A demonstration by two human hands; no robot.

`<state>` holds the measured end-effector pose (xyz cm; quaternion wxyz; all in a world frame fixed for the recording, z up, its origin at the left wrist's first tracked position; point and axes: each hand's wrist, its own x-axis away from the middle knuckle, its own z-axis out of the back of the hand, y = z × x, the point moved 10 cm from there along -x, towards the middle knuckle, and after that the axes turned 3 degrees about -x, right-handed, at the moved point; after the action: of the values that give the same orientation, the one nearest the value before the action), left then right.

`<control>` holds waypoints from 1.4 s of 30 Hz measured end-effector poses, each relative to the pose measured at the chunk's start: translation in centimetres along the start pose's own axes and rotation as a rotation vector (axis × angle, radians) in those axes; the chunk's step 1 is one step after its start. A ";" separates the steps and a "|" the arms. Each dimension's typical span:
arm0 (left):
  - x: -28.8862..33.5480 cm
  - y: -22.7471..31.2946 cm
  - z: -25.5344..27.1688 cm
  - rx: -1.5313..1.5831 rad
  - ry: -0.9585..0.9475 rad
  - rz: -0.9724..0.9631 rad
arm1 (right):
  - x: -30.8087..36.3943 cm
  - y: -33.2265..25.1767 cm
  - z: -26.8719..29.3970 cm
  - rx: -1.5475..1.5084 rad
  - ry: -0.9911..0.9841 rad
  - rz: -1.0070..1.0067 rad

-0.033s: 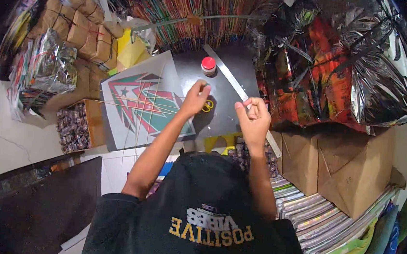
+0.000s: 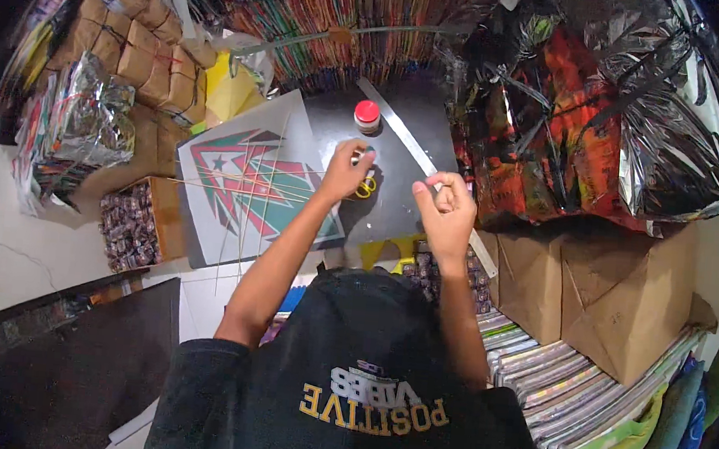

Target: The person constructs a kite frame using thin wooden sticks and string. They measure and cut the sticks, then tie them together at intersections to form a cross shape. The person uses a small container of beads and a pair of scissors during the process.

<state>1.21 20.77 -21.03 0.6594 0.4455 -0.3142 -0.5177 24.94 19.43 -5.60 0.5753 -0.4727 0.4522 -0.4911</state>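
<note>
My left hand (image 2: 348,171) is raised over the dark table, fingers curled and pinched together near a small dark bit too small to name. Just beside it lie scissors with yellow handles (image 2: 367,188), their blades mostly hidden. My right hand (image 2: 449,208) hovers near a long metal ruler (image 2: 398,127), its fingers bent in toward the thumb; what they hold, if anything, does not show. Left of my hands rests a white sheet with a red, green and black pattern (image 2: 239,181), crossed by several thin sticks (image 2: 266,202). A jar with a red lid (image 2: 367,114) stands beyond my left hand.
The dark tabletop (image 2: 395,206) is hemmed in by stacks. Brown paper bundles (image 2: 147,56) and an open box of small packets (image 2: 163,216) are on the left. Dense upright bundles (image 2: 333,38) line the back. Plastic-wrapped goods (image 2: 556,122) and brown packages (image 2: 619,290) stand right.
My left hand has turned slightly and its fingers have shifted, so a small dark bit shows at the tips. My right hand has tilted a little.
</note>
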 end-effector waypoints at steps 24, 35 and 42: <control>-3.2 -3.5 -1.8 -0.462 -0.066 0.105 | 1.7 2.1 0.3 -0.144 -0.065 -0.161; -3.2 -3.1 -1.2 -0.473 -0.068 0.150 | 2.1 1.6 0.4 -0.137 -0.059 -0.143; -1.9 -1.6 1.3 -0.518 0.147 0.022 | 2.5 1.4 -0.1 -0.148 -0.099 -0.144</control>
<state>-1.07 22.11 -21.85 0.7781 0.2948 -0.1276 -0.5398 25.25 17.08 -7.13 0.5238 -0.5687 0.4231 -0.4724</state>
